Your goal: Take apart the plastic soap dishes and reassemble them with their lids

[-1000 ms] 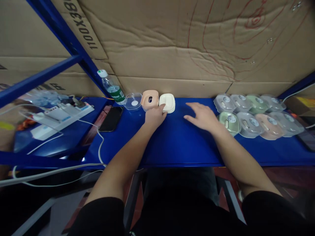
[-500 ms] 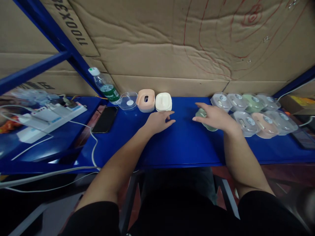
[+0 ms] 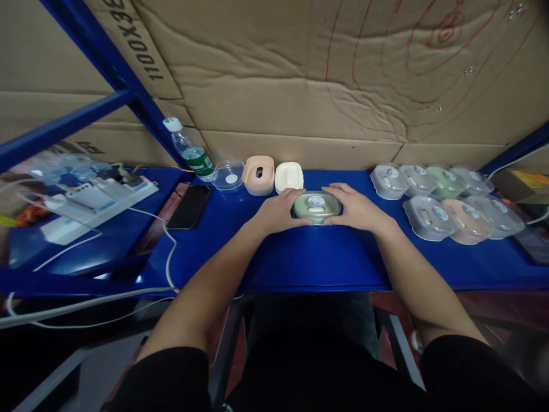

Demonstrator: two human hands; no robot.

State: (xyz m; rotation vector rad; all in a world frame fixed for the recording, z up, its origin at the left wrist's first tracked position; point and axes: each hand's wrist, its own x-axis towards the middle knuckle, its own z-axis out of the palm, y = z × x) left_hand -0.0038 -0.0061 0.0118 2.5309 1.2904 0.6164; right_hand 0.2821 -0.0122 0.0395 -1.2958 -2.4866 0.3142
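Note:
Between my two hands, low over or on the blue table, is a green box with a clear lid [image 3: 317,208] and a round label on top. My left hand [image 3: 281,213] grips its left end, thumb at the near side and fingers at the far side. Around the right end is my right hand [image 3: 354,209], closed in the same way. Just behind my left hand stand a cream container [image 3: 289,176] and a peach container [image 3: 258,175] with a dark slot in it. A clear lid [image 3: 229,175] with a white round sticker lies left of them.
Several lidded boxes [image 3: 429,217] in grey, green and peach stand in two rows at the right. At the left are a water bottle [image 3: 197,160], a black phone [image 3: 189,207] and a white power strip [image 3: 98,209] with cables. A cardboard wall [image 3: 278,103] closes off the back.
My right hand has brought the green box leftward to the middle. My left hand, free before, has moved right and now grips its other end.

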